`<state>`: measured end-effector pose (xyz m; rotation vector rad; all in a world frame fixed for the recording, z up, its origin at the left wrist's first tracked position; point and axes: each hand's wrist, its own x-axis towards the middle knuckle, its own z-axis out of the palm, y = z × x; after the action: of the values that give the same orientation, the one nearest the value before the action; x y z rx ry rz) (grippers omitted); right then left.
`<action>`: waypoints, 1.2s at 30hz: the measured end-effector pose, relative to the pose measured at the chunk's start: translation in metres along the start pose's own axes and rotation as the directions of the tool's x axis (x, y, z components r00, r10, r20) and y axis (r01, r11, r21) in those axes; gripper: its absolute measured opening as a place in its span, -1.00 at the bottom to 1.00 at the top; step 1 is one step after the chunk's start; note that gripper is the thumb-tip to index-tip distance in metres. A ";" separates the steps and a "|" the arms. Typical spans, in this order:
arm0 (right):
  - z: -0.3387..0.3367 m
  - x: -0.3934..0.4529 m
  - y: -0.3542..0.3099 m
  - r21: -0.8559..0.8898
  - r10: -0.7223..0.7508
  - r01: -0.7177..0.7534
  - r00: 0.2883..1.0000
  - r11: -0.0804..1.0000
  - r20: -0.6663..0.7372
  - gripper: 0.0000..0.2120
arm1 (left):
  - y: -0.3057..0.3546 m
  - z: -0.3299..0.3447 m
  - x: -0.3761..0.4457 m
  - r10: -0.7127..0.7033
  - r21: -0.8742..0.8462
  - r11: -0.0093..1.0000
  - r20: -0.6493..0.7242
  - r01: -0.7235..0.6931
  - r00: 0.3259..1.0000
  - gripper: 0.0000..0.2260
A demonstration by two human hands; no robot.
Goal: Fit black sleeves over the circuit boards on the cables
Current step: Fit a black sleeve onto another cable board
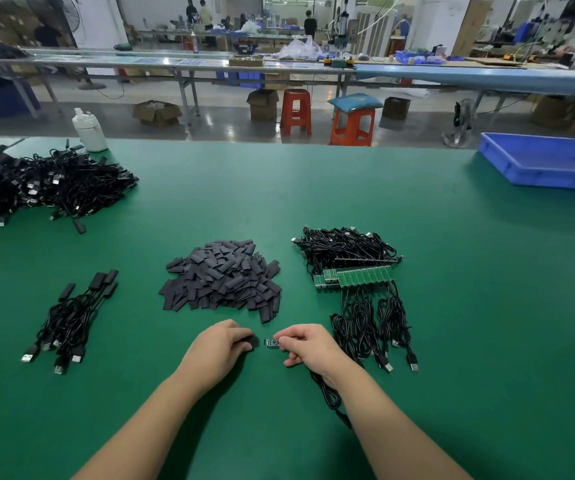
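On the near part of the green bench top point(314, 188) the two hands meet just in front of the heap of loose black sleeves point(222, 278). The left hand point(218, 344) has its fingers curled round one black sleeve point(253, 340), whose open end faces right. The right hand point(308, 342) pinches a small circuit board point(271, 342) between thumb and fingertips, the board pointing left at the sleeve; a narrow gap separates them. The board's black cable point(327, 389) trails under the right wrist toward the near edge.

To the right lies a bundle of cables with bare green boards point(355, 277) side by side. To the left lies a small bunch of sleeved cables point(71, 317); far left, a large tangle of black cables point(36, 185) beside a white bottle point(89, 131). A blue tray point(549, 164) sits at the far right.
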<state>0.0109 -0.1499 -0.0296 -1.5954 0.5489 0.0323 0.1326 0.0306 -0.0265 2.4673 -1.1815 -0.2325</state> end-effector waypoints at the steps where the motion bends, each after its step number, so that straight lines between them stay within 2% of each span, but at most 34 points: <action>1: 0.001 0.000 0.000 -0.004 -0.003 0.003 1.000 1.000 -0.006 -0.87 | 0.001 0.000 -0.001 -0.004 -0.061 0.998 -0.031 0.003 1.000 -0.78; 4: 0.001 0.000 0.000 -0.009 -0.006 0.005 1.000 1.000 -0.020 -0.87 | 0.006 0.002 -0.005 -0.040 -0.275 0.962 -0.109 0.009 0.993 -0.84; 8: 0.001 0.000 0.002 -0.006 -0.004 0.004 1.000 1.000 -0.028 -0.86 | 0.012 0.008 -0.009 -0.064 -0.379 0.925 -0.119 0.014 0.991 -0.88; 16: 0.000 0.001 0.003 0.016 0.008 -0.007 0.999 1.000 -0.052 -0.84 | 0.009 0.012 -0.008 -0.115 -0.407 0.912 -0.167 0.038 0.979 -0.86; 29: 0.000 0.001 0.006 0.037 -0.007 0.009 0.999 0.999 -0.052 -0.83 | 0.009 0.018 -0.006 -0.194 -0.439 0.889 -0.104 0.130 0.975 -0.79; 36: 0.001 -0.001 0.005 0.030 -0.015 0.016 0.999 0.999 -0.045 -0.83 | 0.010 0.016 -0.007 -0.184 -0.441 0.890 -0.106 0.120 0.977 -0.81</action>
<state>0.0086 -0.1489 -0.0337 -1.5735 0.5693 -0.0237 0.1161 0.0263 -0.0376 2.1397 -0.7733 -0.3157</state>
